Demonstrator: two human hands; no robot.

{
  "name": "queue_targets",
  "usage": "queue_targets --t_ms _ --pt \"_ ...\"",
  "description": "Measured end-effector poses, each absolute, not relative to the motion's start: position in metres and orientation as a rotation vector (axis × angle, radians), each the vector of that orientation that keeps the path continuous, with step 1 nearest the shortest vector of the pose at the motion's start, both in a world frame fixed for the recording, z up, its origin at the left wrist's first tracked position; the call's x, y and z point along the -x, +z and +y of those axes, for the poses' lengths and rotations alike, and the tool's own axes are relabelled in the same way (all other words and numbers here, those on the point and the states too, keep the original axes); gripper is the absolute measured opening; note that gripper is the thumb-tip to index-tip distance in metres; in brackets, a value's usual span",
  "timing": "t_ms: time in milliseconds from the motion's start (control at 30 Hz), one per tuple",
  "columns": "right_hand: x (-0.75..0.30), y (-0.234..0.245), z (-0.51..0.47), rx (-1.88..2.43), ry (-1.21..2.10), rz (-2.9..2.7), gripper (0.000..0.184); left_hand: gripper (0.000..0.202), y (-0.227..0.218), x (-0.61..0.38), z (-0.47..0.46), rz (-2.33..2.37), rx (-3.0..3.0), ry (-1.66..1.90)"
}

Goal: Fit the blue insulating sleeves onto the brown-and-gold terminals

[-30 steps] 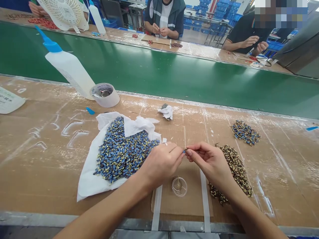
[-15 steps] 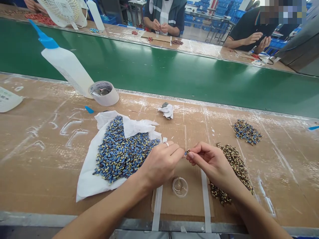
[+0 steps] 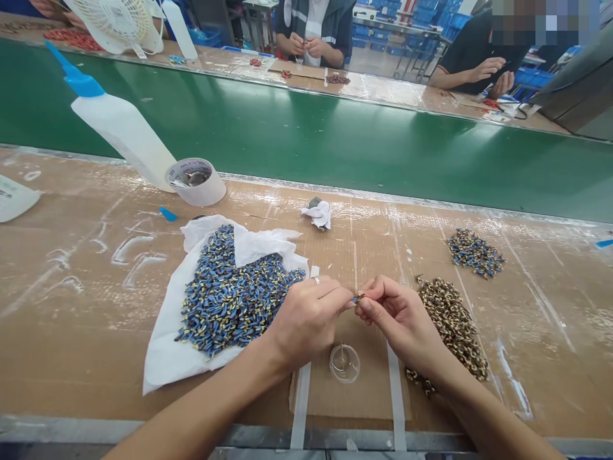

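Observation:
My left hand (image 3: 311,316) and my right hand (image 3: 402,319) meet fingertip to fingertip, both closed in a pinch. Between them shows a tiny blue and dark piece (image 3: 357,298), mostly covered by the fingers. Below stands a small clear cup (image 3: 345,364) with a thin stick in it. Left of my left hand, a heap of small blue, yellow and dark pieces (image 3: 230,300) lies on a white sheet (image 3: 160,358). Beside my right hand is a pile of small dark and cream curved pieces (image 3: 453,319). A smaller pile of blue and dark pieces (image 3: 475,252) lies beyond it.
A white squeeze bottle (image 3: 127,137) with a blue nozzle leans against a tape roll (image 3: 196,182). A crumpled white wad (image 3: 318,214) lies farther back. Beyond the cardboard-covered bench (image 3: 71,358) runs a green belt (image 3: 297,134); several people work across it.
My hands keep the pinch at nearly the same spot, with the fingertips slightly closer together. The view has shifted a little. The piles look unchanged.

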State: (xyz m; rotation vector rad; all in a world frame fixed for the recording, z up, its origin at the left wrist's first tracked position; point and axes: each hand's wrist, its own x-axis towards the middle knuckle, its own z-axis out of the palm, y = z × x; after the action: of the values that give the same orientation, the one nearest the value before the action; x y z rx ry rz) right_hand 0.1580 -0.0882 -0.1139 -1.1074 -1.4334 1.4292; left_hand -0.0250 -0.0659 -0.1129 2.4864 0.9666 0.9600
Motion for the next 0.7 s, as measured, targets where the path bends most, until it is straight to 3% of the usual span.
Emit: queue_targets --t_ms 700 --pt "-0.1634 -0.1104 -0.0838 1.152 1.322 -1.437 0.014 0.018 -0.1119 0.0273 -0.0587 0.944 -2.424 0.848"
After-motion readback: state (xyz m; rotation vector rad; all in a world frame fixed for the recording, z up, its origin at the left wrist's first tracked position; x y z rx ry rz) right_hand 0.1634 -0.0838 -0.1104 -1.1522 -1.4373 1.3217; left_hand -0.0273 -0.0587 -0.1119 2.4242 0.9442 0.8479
